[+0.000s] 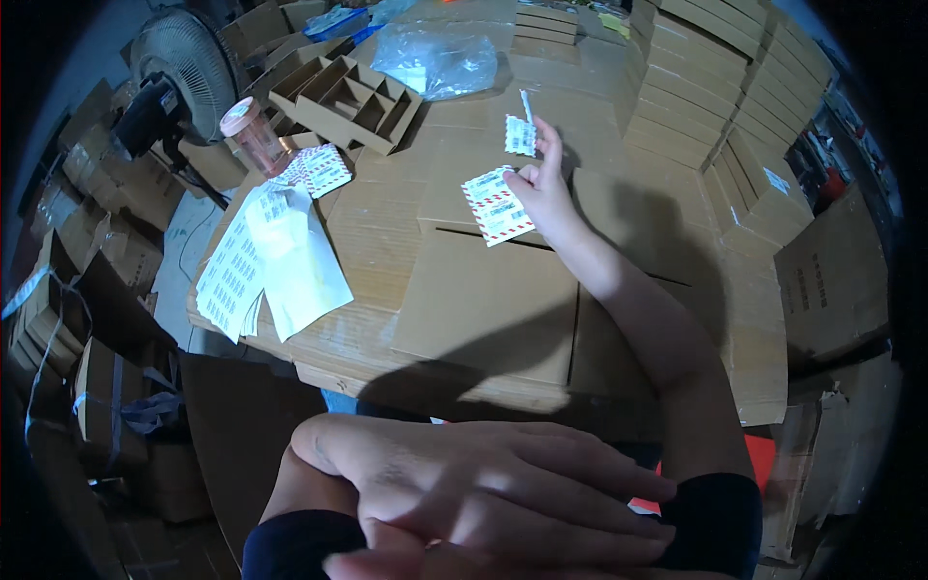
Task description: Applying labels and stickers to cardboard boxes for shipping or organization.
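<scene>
My right hand [543,188] reaches out over the table, thumb pinched on a label with red-and-white striped edges [498,208]. A smaller printed label [520,135] with a wavy edge sits by its raised fingertips, and a thin white strip [525,103] rises above that. Below this hand lies a brown cardboard box [483,309], with a second box beside it, partly under my forearm's shadow. Close to the camera, my left hand [483,474] is stretched flat with its back up and fingers pointing right. Nothing shows in it; its palm is hidden.
Printed label sheets [232,266], a pink-lidded jar [253,135] and a divided cardboard tray [358,101] occupy the table's left. Clear plastic bags [435,63] lie farther back. Stacked cartons [686,87] rise at right. A fan [184,77] stands at left.
</scene>
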`<state>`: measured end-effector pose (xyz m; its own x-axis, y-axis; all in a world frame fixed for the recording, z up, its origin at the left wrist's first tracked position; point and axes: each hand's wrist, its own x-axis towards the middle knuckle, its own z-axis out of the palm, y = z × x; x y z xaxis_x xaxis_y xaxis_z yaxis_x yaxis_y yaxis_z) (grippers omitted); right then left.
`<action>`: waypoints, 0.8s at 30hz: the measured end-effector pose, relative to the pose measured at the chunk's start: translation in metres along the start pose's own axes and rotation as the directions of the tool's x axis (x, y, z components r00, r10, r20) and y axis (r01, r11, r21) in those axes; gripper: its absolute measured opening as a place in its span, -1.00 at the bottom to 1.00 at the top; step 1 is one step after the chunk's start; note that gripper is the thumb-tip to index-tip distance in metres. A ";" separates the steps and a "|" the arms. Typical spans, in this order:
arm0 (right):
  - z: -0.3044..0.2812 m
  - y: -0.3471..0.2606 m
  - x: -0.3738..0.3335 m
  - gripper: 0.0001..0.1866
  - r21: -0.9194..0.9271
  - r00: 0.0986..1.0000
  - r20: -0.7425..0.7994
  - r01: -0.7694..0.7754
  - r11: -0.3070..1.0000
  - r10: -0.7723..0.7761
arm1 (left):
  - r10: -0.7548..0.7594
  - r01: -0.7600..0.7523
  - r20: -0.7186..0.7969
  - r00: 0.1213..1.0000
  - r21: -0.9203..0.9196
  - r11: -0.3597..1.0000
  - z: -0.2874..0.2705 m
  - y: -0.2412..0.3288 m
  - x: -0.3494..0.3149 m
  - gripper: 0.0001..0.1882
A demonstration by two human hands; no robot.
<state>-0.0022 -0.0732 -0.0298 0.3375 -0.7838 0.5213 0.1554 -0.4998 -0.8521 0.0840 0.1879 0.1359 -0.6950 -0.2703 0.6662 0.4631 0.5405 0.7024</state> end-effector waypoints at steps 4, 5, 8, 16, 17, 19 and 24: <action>0.003 0.001 0.000 -0.09 0.015 1.000 0.021 -0.009 1.000 0.009 | -0.015 0.015 0.030 0.999 -0.003 1.000 -0.001 -0.005 0.004 -0.06; 0.003 0.002 0.001 -0.09 0.010 1.000 0.013 -0.008 1.000 0.008 | -0.012 0.012 0.038 0.999 -0.008 1.000 0.018 -0.014 0.009 -0.06; 0.008 0.007 0.001 -0.08 -0.039 1.000 -0.004 -0.006 0.999 0.006 | 0.332 -0.350 -0.730 0.598 0.134 0.927 0.064 -0.034 0.008 -0.09; 0.000 0.004 -0.002 -0.08 -0.073 1.000 0.000 -0.022 0.997 0.022 | 0.147 -0.106 -0.207 0.967 0.196 0.975 0.013 -0.019 -0.029 0.10; 0.001 0.005 -0.002 -0.08 -0.069 1.000 0.004 -0.024 0.997 0.025 | 0.133 -0.097 -0.227 0.965 0.160 0.982 0.015 -0.021 -0.028 0.10; 0.004 0.006 0.000 -0.08 -0.017 1.000 0.022 -0.002 1.000 0.003 | 0.186 -0.180 -0.143 0.972 0.058 0.982 0.013 -0.028 -0.029 0.13; 0.004 0.007 0.000 -0.10 -0.156 1.000 -0.012 0.008 0.988 -0.010 | -0.101 0.097 -0.061 0.993 -0.078 0.992 0.018 -0.016 -0.016 0.12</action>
<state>0.0024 -0.0758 -0.0360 0.3245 -0.7834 0.5301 0.0115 -0.5572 -0.8303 0.0775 0.1974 0.1096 -0.7037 -0.3716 0.6055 0.4350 0.4484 0.7808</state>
